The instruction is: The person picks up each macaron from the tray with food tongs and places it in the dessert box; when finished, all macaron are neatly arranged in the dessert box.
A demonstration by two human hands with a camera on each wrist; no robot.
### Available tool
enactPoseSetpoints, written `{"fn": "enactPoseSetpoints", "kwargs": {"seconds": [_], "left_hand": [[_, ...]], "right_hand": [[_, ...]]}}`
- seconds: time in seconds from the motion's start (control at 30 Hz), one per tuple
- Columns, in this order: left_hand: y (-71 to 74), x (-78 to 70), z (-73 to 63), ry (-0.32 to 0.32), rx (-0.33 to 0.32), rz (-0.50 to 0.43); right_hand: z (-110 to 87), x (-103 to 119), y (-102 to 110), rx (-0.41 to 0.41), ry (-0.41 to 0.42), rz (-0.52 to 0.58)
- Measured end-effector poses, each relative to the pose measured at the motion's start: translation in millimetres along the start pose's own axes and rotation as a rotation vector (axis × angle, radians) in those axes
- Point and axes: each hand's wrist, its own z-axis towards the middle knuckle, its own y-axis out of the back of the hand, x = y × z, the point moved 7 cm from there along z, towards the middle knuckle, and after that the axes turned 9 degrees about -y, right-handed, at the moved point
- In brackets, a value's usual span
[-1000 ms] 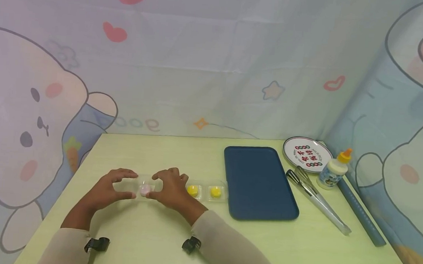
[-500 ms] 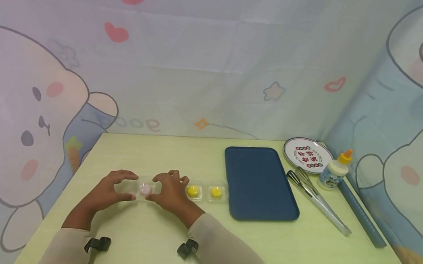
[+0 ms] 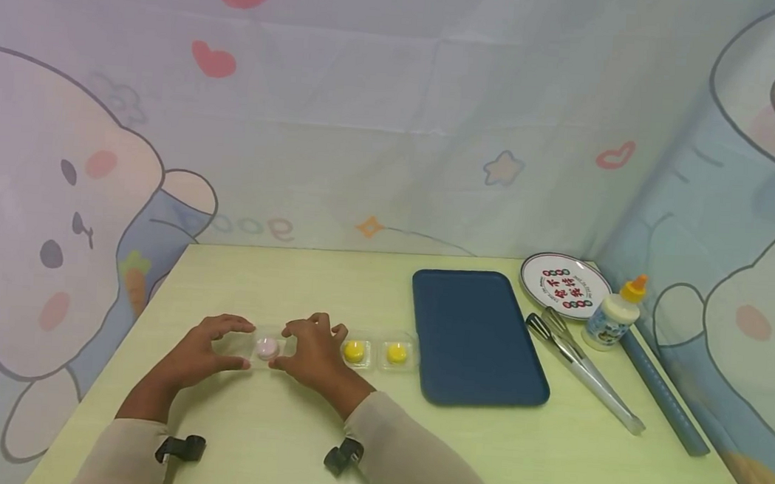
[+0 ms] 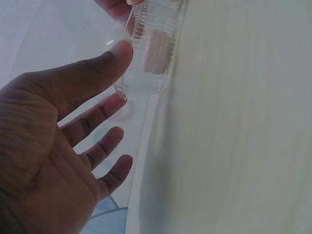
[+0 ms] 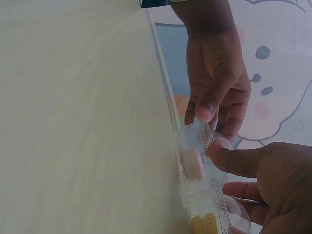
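A row of clear plastic boxes lies on the table in the head view, one holding a pink macaron, two others each a yellow macaron. My left hand is at the left end of the pink macaron's box, thumb at the near edge and index finger at the far one. From its right side my right hand grips the same box with thumb and index finger. The right wrist view shows that thumb on the box's edge. The right hand hides the middle of the row.
Right of the boxes lies a dark blue tray, its left side close to the row's end. Beyond it are a printed plate, metal tongs, an orange-tipped squeeze bottle and a long grey-blue strip. Patterned cloth hangs behind the table.
Both hands keep nearly the same place around the box. The right forearm has shifted slightly to the left since the earliest frame.
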Motion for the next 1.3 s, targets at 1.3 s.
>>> {"fn": "enactPoseSetpoints", "kwargs": {"seconds": [1.3], "left_hand": [[-4.1, -15.1, 5.0, 0.062, 0.076, 0.073]], "right_hand": [[-9.8, -15, 36, -0.047, 0.106, 0.053]]}}
